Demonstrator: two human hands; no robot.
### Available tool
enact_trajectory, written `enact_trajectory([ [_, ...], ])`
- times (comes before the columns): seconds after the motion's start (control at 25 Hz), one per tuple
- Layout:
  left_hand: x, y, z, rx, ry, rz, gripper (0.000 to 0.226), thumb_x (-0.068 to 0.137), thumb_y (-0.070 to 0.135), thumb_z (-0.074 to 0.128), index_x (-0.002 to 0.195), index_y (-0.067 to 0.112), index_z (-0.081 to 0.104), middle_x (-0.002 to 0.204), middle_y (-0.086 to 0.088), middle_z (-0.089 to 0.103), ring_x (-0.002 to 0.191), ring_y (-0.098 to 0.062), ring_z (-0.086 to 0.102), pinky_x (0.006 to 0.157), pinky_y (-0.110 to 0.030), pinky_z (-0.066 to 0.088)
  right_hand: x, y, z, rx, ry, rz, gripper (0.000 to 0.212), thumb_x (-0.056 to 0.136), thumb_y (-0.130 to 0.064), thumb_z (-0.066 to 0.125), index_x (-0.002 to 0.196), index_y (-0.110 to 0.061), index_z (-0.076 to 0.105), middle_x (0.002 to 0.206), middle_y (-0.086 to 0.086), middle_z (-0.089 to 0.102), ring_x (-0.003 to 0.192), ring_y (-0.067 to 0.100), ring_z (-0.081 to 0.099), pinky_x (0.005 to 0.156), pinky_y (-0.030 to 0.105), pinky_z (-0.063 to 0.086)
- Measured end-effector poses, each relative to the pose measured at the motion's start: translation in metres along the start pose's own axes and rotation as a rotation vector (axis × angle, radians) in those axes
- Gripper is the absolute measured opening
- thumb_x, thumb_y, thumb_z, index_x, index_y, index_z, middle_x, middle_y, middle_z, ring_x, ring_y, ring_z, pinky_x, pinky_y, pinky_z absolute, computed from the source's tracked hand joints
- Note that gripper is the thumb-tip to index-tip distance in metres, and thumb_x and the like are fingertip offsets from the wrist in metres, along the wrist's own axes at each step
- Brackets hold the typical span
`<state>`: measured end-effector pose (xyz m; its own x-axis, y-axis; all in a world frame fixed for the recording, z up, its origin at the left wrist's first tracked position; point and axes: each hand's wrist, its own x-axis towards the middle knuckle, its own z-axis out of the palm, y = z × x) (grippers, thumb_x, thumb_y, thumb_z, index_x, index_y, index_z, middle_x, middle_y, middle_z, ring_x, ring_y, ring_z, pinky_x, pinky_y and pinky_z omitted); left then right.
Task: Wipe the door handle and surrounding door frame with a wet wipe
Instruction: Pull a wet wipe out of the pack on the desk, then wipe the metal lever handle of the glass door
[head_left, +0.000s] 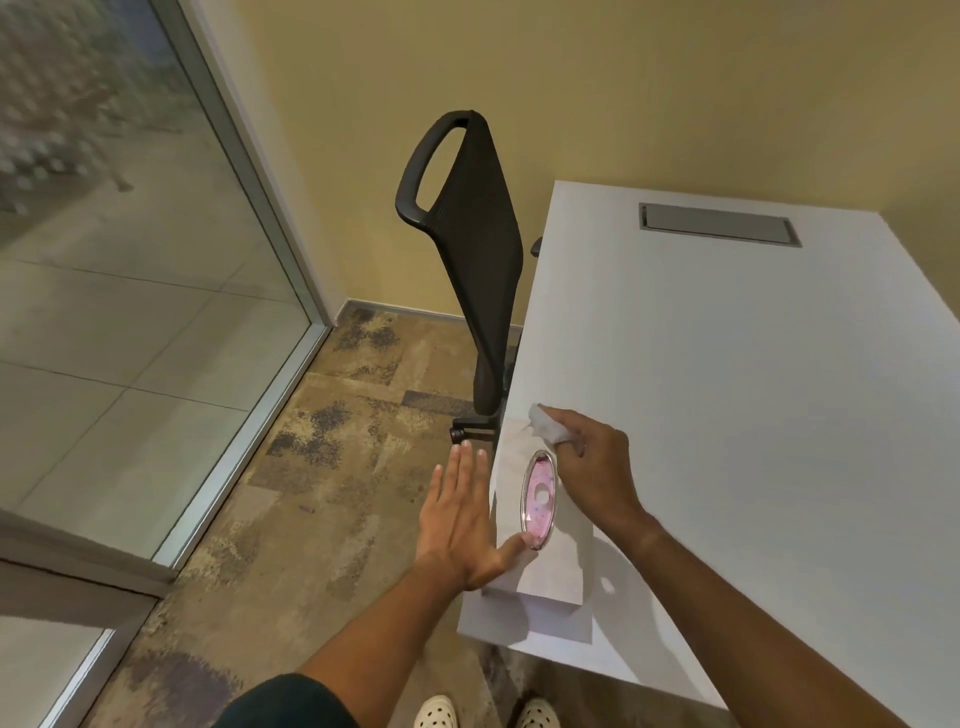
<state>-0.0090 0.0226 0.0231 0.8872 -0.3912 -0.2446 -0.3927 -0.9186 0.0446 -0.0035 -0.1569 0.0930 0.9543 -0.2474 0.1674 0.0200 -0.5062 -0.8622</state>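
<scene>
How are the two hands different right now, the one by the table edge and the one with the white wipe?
The left hand is flat with straight fingers, its thumb touching the wipes pack; the right hand is curled, pinching a wet wipe. The left hand holds nothing and hangs over the table edge; the right is above the tabletop. Both are bare and close to the pack.

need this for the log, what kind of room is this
Probably a small office or meeting room: a white desk with a cable hatch, a black mesh office chair, a glass partition and carpet tiles.
</scene>
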Motion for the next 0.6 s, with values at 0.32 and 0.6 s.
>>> enact_trajectory([
  [0.32, -0.047, -0.063, -0.043, 0.008, 0.123, -0.257, 0.118, 0.070, 0.091, -0.013, 0.150, 0.007, -0.033, 0.154, -0.018, -0.042, 0.147, -0.031, -0.035, 0.125, -0.048, -0.011, 0.011, -0.052, 0.029, -0.559, -0.063, -0.890, 0.058, 0.069, -0.012, 0.088, 0.123, -0.002, 0.067, 0.120, 0.019, 0.068, 0.100, 0.031, 0.072, 0.081, 0.034, 0.056],
  [0.6, -0.111, -0.126, -0.063, 0.010, 0.239, -0.472, 0.115, 0.074, 0.090, -0.008, 0.149, 0.007, -0.034, 0.156, -0.016, -0.041, 0.147, -0.029, -0.036, 0.124, -0.046, -0.014, 0.005, -0.104, 0.096, -0.354, -0.118, -1.005, 0.048, 0.082, -0.013, 0.078, 0.126, -0.009, 0.060, 0.110, 0.017, 0.069, 0.087, 0.029, 0.072, 0.069, 0.034, 0.062],
])
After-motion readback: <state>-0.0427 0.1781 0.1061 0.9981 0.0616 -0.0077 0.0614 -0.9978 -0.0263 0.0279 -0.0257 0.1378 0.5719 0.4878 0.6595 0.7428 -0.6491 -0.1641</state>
